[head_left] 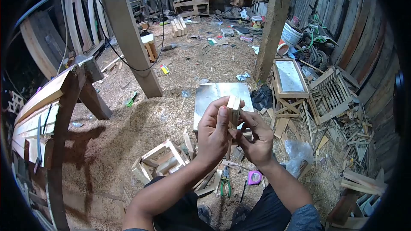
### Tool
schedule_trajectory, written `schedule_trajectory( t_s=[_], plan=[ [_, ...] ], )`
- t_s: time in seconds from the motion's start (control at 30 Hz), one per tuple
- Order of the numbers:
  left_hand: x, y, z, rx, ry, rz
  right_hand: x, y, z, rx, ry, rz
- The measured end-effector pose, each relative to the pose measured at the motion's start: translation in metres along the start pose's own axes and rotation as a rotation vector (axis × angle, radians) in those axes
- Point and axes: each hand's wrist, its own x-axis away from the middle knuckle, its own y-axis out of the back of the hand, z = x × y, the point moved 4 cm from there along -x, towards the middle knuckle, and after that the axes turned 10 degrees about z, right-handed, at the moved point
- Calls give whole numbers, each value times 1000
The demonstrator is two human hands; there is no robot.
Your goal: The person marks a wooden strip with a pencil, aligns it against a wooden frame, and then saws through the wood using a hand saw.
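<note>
Held up in front of me are small pale wooden strips (233,103), upright and side by side. My left hand (215,126) is closed around them from the left, thumb pressed on the near face. From the right, my right hand (257,139) grips their lower part with bent fingers; its fingertips are partly hidden. Behind the hands stands a low table with a shiny metal top (214,90). Below them on the ground are pliers with green handles (225,185) and a pink tape measure (254,177). A small wooden frame (160,159) lies to the left.
A wooden workbench (40,122) with planks stands at the left. Two posts (128,34) (270,30) rise ahead. A wooden stand with a pale top (290,77), a slatted wooden piece (332,90) and scrap wood (351,145) crowd the right. Wood shavings cover the floor.
</note>
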Motion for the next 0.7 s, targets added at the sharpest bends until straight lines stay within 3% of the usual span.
schedule_trajectory(
  t_s=[0.33, 0.5, 0.7],
  plan=[
    [2, -5, -1, 57, -32, 4, 5, 2, -5, -77, -8, 2],
    [3, -6, -4, -58, -19, 29, 6, -2, -10, -321, -86, -8],
    [4, -7, -2, -44, 0, -5, 6, 1, -15, -231, -1, 9]
  ],
)
